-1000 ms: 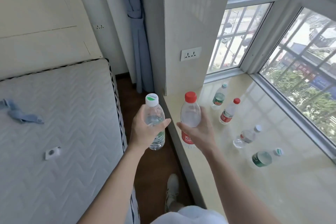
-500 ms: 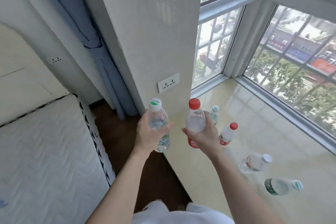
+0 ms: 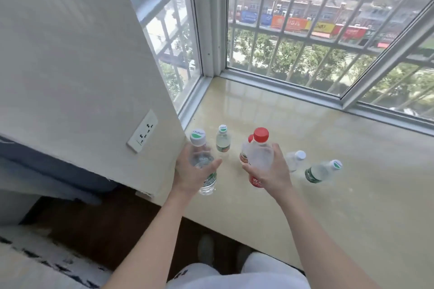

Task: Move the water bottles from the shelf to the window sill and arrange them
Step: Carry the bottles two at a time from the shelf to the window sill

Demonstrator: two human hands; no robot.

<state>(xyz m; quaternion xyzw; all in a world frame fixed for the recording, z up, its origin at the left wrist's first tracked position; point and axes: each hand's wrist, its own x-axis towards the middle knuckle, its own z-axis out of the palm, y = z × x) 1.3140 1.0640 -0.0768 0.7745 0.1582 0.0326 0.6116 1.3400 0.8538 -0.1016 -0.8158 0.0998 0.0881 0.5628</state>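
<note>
The left hand [image 3: 187, 172] grips a clear plastic bottle with a white-and-green cap [image 3: 201, 159]; the right hand [image 3: 272, 175] grips a clear red-capped, red-labelled bottle [image 3: 260, 150]. Both bottles hang upright over the glossy beige window sill [image 3: 340, 218], right of the white wall socket [image 3: 142, 130], probably ready to be stood down. Farther right of the socket, a small green-labelled bottle [image 3: 222, 141] and a second red-capped bottle [image 3: 244, 157] stand on the sill; a white-capped bottle [image 3: 294, 159] and a larger green-labelled bottle [image 3: 320, 172] seem tipped over, awaiting arranging. Barred windows [image 3: 305, 30] enclose the corner.

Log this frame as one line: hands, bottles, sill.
left hand: grips green-capped bottle; right hand: grips red-capped bottle; both held over window sill; on sill: four other bottles
</note>
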